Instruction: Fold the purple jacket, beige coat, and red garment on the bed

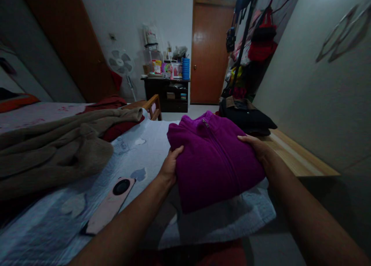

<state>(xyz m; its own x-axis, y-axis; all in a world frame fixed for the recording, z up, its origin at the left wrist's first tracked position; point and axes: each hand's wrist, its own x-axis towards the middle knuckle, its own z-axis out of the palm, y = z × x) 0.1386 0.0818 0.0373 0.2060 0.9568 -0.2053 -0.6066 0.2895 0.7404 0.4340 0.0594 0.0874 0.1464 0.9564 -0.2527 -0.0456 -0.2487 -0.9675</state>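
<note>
A purple zip-up jacket (214, 161), folded into a compact bundle, is held between my two hands above the bed cover. Its fleecy collar and zipper pull face away from me. My left hand (171, 163) grips the left edge, thumb on top and the other fingers hidden beneath. On the opposite edge, my right hand (255, 146) is closed the same way, its thumb lying over the fabric. Left of my left forearm, a pink phone (108, 212) with a round black camera lies on the bed cover (150, 134).
A brown fleece garment (58, 142) sprawls over the bed's left side. Dark folded clothes (246, 117) are stacked on a wooden board (295, 154) at the right. Farther back are a wooden chair (156, 105), a white fan (121, 63), a dark cabinet (156, 90) and a door (210, 53).
</note>
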